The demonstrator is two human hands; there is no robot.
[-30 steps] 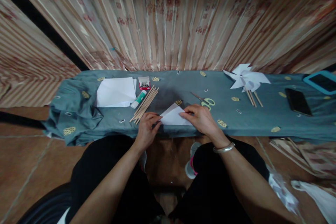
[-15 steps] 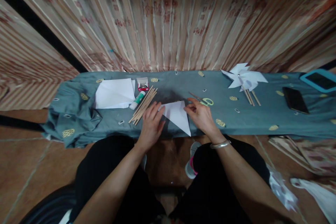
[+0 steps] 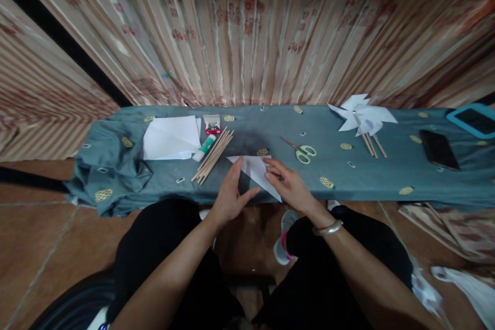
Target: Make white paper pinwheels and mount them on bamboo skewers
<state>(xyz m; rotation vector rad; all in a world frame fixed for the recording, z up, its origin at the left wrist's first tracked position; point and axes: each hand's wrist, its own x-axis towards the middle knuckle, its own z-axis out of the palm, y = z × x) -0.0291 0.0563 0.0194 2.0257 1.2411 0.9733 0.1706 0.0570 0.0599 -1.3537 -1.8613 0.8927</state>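
Note:
A sheet of white paper (image 3: 255, 166), folded into a triangle, lies near the front edge of the cloth-covered bench. My left hand (image 3: 231, 196) is at its left side, fingers stretched forward against the paper and thumb spread apart. On the right side of the sheet, my right hand (image 3: 288, 183) has curled fingers and thumb closed on the paper's edge; the fingertips partly cover it. Beyond the right hand lie scissors (image 3: 300, 151) with light green handles. Left of the paper is a bundle of wooden sticks (image 3: 213, 157), with a glue stick (image 3: 204, 148) alongside.
A stack of white paper (image 3: 170, 138) lies at left, near a small red box of metal pins (image 3: 212, 125). Paper pinwheels on sticks (image 3: 361, 115) lie at right, then a dark phone (image 3: 439, 149) and a blue-framed device (image 3: 474, 119). A patterned curtain (image 3: 247, 31) hangs behind the bench.
My right hand has moved left from beside the scissors onto the paper's right side. My left hand has shifted slightly toward me, its thumb spreading out. The paper's top edge sits lower.

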